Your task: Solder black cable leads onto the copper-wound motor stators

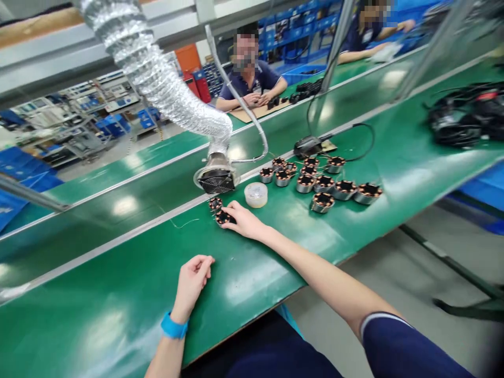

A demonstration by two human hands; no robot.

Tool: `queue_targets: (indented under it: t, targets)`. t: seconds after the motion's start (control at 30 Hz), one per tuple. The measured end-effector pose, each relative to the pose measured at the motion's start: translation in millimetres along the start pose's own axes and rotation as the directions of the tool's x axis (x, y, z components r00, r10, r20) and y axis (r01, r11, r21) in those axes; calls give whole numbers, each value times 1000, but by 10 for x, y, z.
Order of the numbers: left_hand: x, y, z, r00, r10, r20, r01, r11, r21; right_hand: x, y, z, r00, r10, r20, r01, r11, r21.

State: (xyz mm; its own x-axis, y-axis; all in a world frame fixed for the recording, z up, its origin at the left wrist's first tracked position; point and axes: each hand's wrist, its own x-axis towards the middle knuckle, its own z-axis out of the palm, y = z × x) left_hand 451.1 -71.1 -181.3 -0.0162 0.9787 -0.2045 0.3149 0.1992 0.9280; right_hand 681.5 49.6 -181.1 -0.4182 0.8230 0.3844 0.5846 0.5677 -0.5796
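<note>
My right hand (246, 220) is closed on a motor stator (222, 217), a metal ring with copper windings, on the green table. Touching or just behind it is another stator (215, 203), under the fume extraction hood (216, 178). Nearer to me, my left hand (193, 278) rests low over the table, fingers curled and thumb pressed to them. Whatever those fingers hold, if anything, is too small or hidden to make out. To the right of my right hand stands a round, whitish translucent tub (255, 195).
Several stators (323, 184) stand in a group on the right, with a black cabled device (307, 146) behind. Black cables (468, 113) lie farther right. A silver duct (169, 89) hangs overhead. A thin wire (183, 226) lies left. Two people (252, 84) sit across the bench.
</note>
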Motion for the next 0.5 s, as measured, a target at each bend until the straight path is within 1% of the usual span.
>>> queue_targets:
  t: [0.07, 0.13, 0.2, 0.27, 0.3, 0.33, 0.37, 0.4, 0.43, 0.47, 0.5]
  targets:
    - [15, -4, 2, 1000, 3, -2, -3, 1000, 11, 57, -48, -27, 999, 20, -49, -22, 998, -51]
    - [5, 4, 13, 1000, 9, -8, -9, 1000, 18, 9, -142, -83, 994, 22, -105, -31, 995, -93]
    - [-27, 9, 22, 1000, 18, -12, -17, 999, 27, -142, -203, -194, 988, 13, -154, -32, 992, -122]
    - [-82, -16, -8, 999, 28, -35, -27, 999, 42, -396, -166, -378, 965, 20, -261, -61, 986, -152]
    - [-118, -47, -52, 997, 33, -68, -29, 998, 49, -563, -108, -500, 937, 35, -347, -100, 980, -170]
    - [-162, -91, -123, 992, 36, -121, -30, 998, 53, -752, -33, -639, 860, 42, -508, -164, 966, -198]
    - [-215, -148, -220, 980, 38, -197, -28, 998, 56, -956, 50, -787, 759, 42, -650, -244, 944, -223]
    - [-281, -213, -341, 956, 41, -292, -24, 998, 60, -1159, 131, -936, 674, 39, -738, -314, 919, -238]
    - [-365, -282, -480, 918, 42, -393, -18, 998, 65, -1344, 204, -1074, 623, 29, -782, -359, 898, -253]
    - [-470, -347, -626, 870, 40, -492, -4, 997, 74, -1485, 267, -1186, 612, 27, -790, -386, 883, -269]
    - [-596, -404, -769, 812, 36, -582, 14, 997, 81, -1562, 320, -1256, 630, 46, -775, -409, 868, -281]
